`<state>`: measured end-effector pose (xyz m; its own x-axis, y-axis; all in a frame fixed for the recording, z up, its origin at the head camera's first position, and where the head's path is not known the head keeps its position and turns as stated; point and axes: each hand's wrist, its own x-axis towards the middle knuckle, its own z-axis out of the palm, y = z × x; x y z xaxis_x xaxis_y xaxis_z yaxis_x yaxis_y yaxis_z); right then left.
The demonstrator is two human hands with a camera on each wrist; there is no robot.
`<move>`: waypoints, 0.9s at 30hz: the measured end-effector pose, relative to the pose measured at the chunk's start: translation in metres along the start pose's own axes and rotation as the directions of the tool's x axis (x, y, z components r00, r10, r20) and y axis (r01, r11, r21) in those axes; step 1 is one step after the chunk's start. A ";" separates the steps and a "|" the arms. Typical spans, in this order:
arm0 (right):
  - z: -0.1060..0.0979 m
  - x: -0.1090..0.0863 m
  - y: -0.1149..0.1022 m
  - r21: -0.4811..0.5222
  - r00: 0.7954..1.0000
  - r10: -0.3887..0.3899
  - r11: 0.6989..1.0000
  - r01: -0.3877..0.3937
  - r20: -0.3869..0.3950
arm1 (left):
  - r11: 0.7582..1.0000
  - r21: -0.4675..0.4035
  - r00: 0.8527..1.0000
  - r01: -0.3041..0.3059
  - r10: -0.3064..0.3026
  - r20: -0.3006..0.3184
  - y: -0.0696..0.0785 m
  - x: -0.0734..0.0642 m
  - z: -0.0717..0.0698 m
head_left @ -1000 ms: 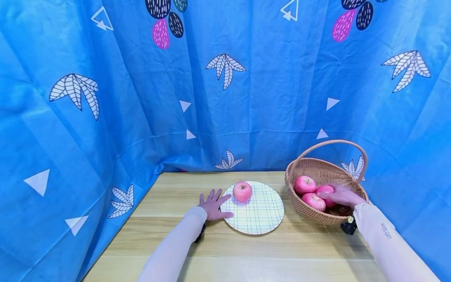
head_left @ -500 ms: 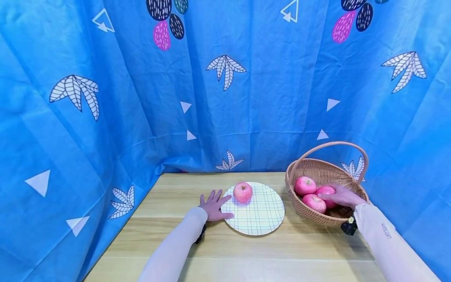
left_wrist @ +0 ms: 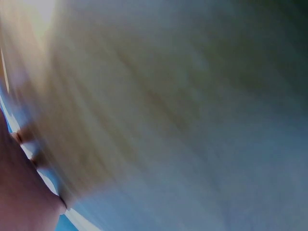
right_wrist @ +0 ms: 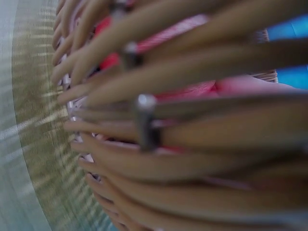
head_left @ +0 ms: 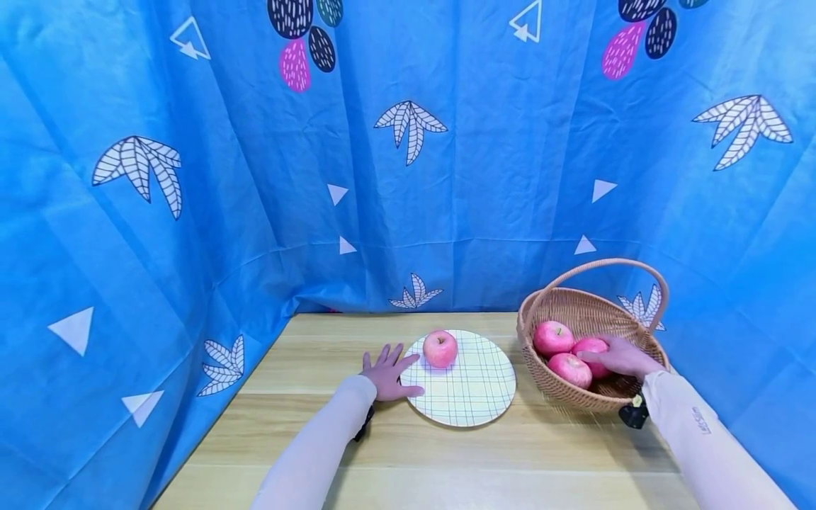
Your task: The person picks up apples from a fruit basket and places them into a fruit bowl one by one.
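My right hand (head_left: 623, 355) reaches into a wicker basket (head_left: 605, 403) and grips a red apple (head_left: 590, 346), thumb and fingers around it. Two more apples lie beside it: one apple (head_left: 553, 338) behind and one apple (head_left: 570, 370) in front. The basket's woven wall (right_wrist: 192, 159) fills most of the right wrist view, with red showing through its gaps. My left hand (head_left: 386, 375) lies with fingers spread at the left rim of a round checked plate (head_left: 472, 389). A single apple (head_left: 440, 348) sits on the plate's back left part.
A light wooden table (head_left: 306, 425) carries the plate and basket. The basket's arched handle (head_left: 605, 262) stands above its opening. A blue patterned curtain (head_left: 408, 198) hangs behind and along both sides. The left wrist view shows mostly a blurred tabletop (left_wrist: 144, 120).
The whole head view has shifted slightly downward in the frame. Both hands, the plate, the basket and the apples keep their places.
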<state>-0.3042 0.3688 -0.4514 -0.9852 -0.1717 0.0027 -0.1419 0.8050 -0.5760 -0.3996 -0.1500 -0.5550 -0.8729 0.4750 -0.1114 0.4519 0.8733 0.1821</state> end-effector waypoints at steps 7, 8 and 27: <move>-0.001 0.000 -0.001 -0.014 1.000 0.030 0.999 -0.030 0.003 | 1.000 -0.006 1.000 0.005 -0.005 0.001 -0.005 0.009 0.009; -0.002 0.000 -0.002 -0.024 0.999 0.043 0.999 -0.043 0.002 | 1.000 -0.009 1.000 0.003 -0.003 0.000 -0.005 0.008 0.008; -0.004 -0.001 -0.002 -0.021 0.996 0.084 0.996 -0.083 0.020 | 1.000 -0.015 0.999 0.020 -0.020 0.029 0.007 -0.004 -0.008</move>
<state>-0.3034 0.3691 -0.4472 -0.9915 -0.1149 -0.0614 -0.0615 0.8281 -0.5572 -0.3950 -0.1468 -0.5456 -0.8761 0.4604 -0.1432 0.4312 0.8810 0.1945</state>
